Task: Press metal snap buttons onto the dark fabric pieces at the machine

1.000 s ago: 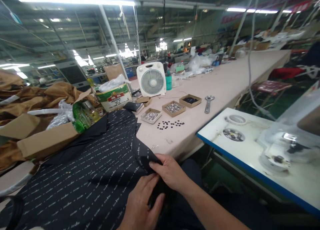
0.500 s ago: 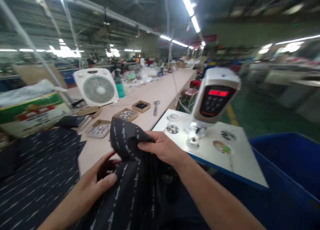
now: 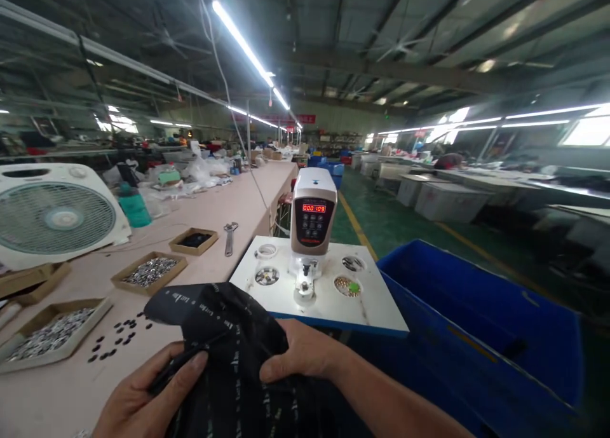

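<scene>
Both hands hold a dark fabric piece (image 3: pixel 233 355) with rows of white printed lettering, bunched and folded in front of me. My left hand (image 3: pixel 162 381) pinches its left edge between thumb and fingers. On the right side of the cloth, my right hand (image 3: pixel 305 355) grips a fold, its fingertips hidden behind the material. Just beyond the cloth stands a snap-fastening machine (image 3: pixel 312 228) with a red lit display, its lit press head (image 3: pixel 305 285) over a white work plate (image 3: pixel 328 311). Neither hand touches the machine.
To the left, boxes of metal fasteners (image 3: pixel 150 271) and scattered black discs (image 3: pixel 126 330) lie on the pink table (image 3: pixel 229 199). A wrench (image 3: pixel 230 238) lies near the table's edge. A white fan (image 3: pixel 61 215) stands far left. A blue bin (image 3: pixel 476 323) is on the right.
My view has turned right, bringing the machine to the centre. My left hand, beside the cloth with fingers apart before, now pinches its edge. The right hand keeps its hold.
</scene>
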`<action>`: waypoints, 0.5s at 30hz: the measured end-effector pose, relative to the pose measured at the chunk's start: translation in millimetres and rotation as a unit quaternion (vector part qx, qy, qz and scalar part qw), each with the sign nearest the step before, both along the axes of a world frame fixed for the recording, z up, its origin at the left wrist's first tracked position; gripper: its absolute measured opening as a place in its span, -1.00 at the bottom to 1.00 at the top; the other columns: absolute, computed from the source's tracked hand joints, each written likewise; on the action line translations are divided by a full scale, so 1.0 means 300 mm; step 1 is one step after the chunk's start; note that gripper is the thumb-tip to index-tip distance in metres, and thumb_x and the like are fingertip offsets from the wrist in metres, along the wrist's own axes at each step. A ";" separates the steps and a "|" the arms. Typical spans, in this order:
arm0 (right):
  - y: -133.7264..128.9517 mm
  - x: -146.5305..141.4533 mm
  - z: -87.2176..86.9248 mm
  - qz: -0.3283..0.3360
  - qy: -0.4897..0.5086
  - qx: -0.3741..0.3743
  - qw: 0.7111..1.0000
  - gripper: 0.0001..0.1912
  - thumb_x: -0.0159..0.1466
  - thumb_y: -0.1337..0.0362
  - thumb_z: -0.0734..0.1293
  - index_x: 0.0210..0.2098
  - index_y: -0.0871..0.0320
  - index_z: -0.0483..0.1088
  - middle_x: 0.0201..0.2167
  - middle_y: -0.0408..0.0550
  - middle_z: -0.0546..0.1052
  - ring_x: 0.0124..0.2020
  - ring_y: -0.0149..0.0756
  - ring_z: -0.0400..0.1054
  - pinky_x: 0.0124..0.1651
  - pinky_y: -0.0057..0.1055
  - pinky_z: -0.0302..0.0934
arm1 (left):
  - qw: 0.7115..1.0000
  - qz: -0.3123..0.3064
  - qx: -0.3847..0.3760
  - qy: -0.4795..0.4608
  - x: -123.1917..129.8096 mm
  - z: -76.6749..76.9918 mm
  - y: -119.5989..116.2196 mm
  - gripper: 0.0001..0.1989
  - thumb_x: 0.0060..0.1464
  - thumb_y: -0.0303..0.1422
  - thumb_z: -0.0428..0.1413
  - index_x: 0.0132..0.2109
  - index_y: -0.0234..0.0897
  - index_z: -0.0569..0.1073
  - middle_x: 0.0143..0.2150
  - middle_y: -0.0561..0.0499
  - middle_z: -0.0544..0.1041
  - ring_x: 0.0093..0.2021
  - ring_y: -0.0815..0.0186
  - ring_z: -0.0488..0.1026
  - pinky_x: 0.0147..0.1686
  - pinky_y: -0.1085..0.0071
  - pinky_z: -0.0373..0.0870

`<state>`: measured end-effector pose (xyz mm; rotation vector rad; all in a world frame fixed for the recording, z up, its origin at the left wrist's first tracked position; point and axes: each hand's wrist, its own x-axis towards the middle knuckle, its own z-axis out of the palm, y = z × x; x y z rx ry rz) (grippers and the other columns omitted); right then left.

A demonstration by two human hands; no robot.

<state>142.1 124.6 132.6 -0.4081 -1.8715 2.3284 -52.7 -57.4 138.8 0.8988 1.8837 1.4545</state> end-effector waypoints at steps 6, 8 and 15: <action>0.034 0.040 -0.021 -0.107 -0.010 -0.041 0.993 -0.48 -0.02 0.11 0.61 -0.14 0.25 0.55 -0.29 -0.03 0.63 -0.26 -0.20 0.51 -0.02 -0.18 0.36 | 0.996 0.023 -0.003 0.091 0.032 0.026 0.041 -0.48 -0.01 0.07 0.26 -0.09 -0.26 0.59 -0.29 0.02 0.67 -0.32 0.19 0.59 -0.42 0.44 0.52; 0.059 0.042 0.009 -0.117 -0.026 -0.012 0.993 -0.55 0.02 0.13 0.59 -0.17 0.24 0.55 -0.27 -0.04 0.64 -0.28 -0.22 0.51 -0.04 -0.21 0.36 | 0.996 0.017 -0.006 0.086 0.027 0.028 0.049 -0.48 0.03 0.06 0.23 -0.06 -0.27 0.58 -0.24 0.01 0.68 -0.29 0.21 0.58 -0.37 0.44 0.51; 0.108 0.030 0.064 -0.124 -0.087 0.148 0.977 -0.70 0.11 0.14 0.52 -0.25 0.20 0.54 -0.30 -0.09 0.63 -0.31 -0.25 0.48 -0.15 -0.33 0.35 | 0.983 0.004 -0.081 0.163 -0.029 -0.007 0.086 -0.41 0.06 0.11 0.16 0.04 -0.24 0.52 -0.07 -0.07 0.63 -0.12 0.06 0.56 -0.07 0.16 0.51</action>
